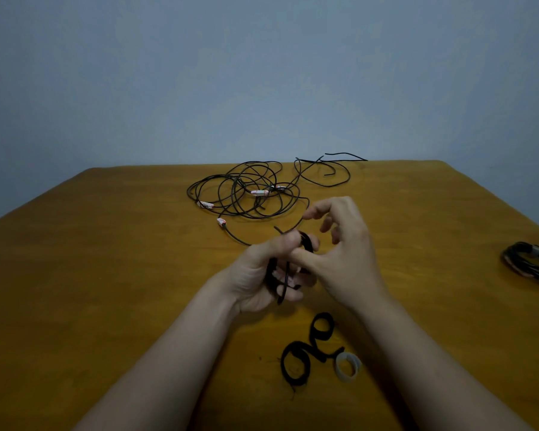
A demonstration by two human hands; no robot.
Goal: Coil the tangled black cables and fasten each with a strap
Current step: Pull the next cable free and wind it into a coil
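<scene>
While a cable coil (305, 241) is gripped by the left hand (255, 275), the thumb of the right hand (346, 253) is pressed on it; that hand's grip cannot be told. Tangled cables (260, 192) are strewn beyond.

What was laid on the table (106, 275)
The tangled cables (249, 194) were spread at the far middle. In front of them a small coil (272, 272) was held in the left hand (259, 275), the right hand (346, 253) just beside it. Loose straps (311, 346) were laid nearest, a tied bundle (532, 265) far right.

The brown tabletop (106, 275) holds tangled black cables (246, 194); a tied bundle (531, 267); black straps (317, 348); one grey strap (344, 377).
</scene>
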